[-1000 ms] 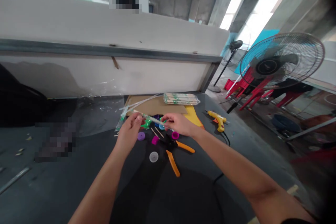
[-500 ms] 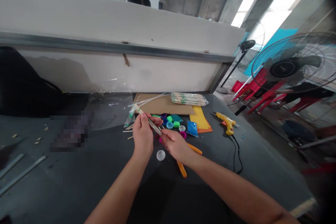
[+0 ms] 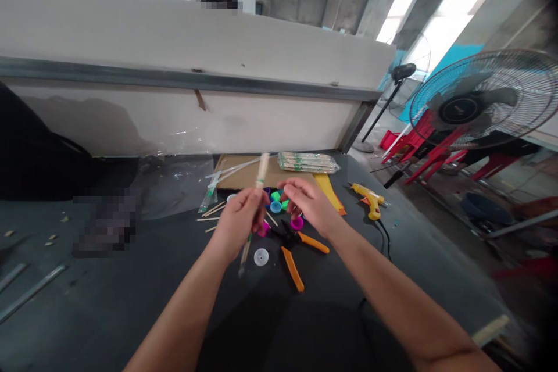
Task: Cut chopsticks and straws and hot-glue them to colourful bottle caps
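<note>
Fingers of my left hand are wrapped round a wrapped pair of chopsticks, held nearly upright, its lower end reaching down past the hand. To its right, my right hand is raised with curled, parted fingers and nothing in it. Beneath and between the hands lie colored caps, a magenta cap and thin wooden sticks. Nearer me on the dark table are a clear round lid and orange-handled pliers.
Behind the hands are cardboard, a packet of wrapped chopsticks and yellow sheets. A yellow glue gun with a cord lies right. Clear plastic lies left. A white partition stands behind; a fan is at right.
My right hand has let go of the chopsticks and moved up and right. In my left hand, the chopsticks have turned from slanted to nearly upright. The view has shifted slightly.
</note>
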Motion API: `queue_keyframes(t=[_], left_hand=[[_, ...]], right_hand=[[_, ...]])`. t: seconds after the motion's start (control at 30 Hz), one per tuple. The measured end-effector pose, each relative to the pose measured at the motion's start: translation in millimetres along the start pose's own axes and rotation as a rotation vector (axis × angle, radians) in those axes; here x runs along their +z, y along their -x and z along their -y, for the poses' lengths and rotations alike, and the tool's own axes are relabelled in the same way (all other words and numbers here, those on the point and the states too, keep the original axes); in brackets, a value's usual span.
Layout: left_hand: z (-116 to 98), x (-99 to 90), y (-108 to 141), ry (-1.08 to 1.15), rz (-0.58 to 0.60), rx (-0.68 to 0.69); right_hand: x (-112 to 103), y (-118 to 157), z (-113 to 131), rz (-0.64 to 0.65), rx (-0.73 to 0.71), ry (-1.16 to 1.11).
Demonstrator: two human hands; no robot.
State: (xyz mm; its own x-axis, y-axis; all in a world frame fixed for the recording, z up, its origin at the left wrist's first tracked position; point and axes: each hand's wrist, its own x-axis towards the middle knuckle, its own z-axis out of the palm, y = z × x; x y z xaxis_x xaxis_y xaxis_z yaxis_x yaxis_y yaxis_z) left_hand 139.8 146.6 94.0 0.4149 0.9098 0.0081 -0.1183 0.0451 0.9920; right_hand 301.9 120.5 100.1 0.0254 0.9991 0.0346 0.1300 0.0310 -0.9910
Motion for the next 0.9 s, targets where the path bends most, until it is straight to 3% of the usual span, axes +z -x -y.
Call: queue_keyframes(t=[0.07, 0.13, 0.3, 0.5, 0.6, 0.7, 0.77, 0.83, 0.9], left_hand=[[-2, 4.6, 4, -0.128, 0.215, -0.091], [1, 7.5, 6, -0.2, 0.325, -0.136], [9, -4.6, -1, -0.335, 0.357, -0.136], [1, -45.0, -3, -0.471, 0.408, -0.176], [0, -75.3, -5, -0.574, 0.276, -0.229], [5, -96.2, -12, -0.54, -0.048, -0.228], [10, -98.7, -16, -0.497, -0.2, -0.219], [16, -94.3, -22, -0.509, -0.251, -0.172], [24, -88.6, -27, -0.577, -0.271, -0.045]], right_hand=[[-7, -3, 8, -0.017, -0.083, -0.1], [-10, -4, 10, 0.002, -0.111, -0.164], [-16, -3, 1, -0.019, -0.055, -0.255], [-55, -12, 3, -0.242, -0.106, -0.38], [-80, -12, 3, -0.457, -0.193, -0.428], [-87, 0, -5, -0.532, -0.282, -0.363], [-78, 15, -16, -0.467, -0.306, -0.217], [-60, 31, -29, -0.32, -0.305, 0.013], [-40, 44, -44, -0.227, -0.445, 0.305]])
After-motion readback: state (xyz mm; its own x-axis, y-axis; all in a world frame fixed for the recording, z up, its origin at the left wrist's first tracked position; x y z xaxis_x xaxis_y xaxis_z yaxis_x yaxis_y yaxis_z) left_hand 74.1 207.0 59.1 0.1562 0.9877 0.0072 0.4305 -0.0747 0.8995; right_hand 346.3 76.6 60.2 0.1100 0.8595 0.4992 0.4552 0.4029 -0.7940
